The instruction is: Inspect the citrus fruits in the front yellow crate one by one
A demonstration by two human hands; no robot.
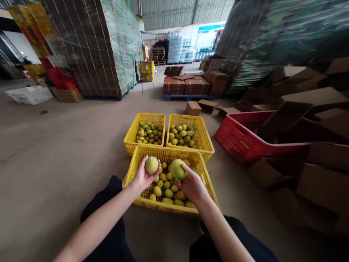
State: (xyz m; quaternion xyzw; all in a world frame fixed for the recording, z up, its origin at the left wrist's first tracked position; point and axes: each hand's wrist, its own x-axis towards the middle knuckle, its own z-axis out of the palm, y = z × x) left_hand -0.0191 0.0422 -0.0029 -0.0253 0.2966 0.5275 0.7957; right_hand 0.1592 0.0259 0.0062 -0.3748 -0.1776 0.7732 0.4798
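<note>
My left hand (144, 176) holds a round yellow-green fruit (151, 165) in its curled fingers, above the left part of the near yellow crate (174, 208). In my right hand (192, 183) is a larger, greener fruit (178, 169), gripped from its right side. The two held fruits are apart, at about the same height. Several yellow and green fruits (168, 193) lie in the near crate below my hands. Behind it stand a left yellow crate (144, 145) and a right yellow crate (203, 136), both with similar fruits inside.
A red crate (237, 145) with cardboard in it stands to the right, among a heap of cardboard boxes (323, 185). Small boxes (193, 108) lie beyond the yellow crates. Farther back are a blue pallet (188, 97) with flat cartons and tall wrapped stacks (92, 47).
</note>
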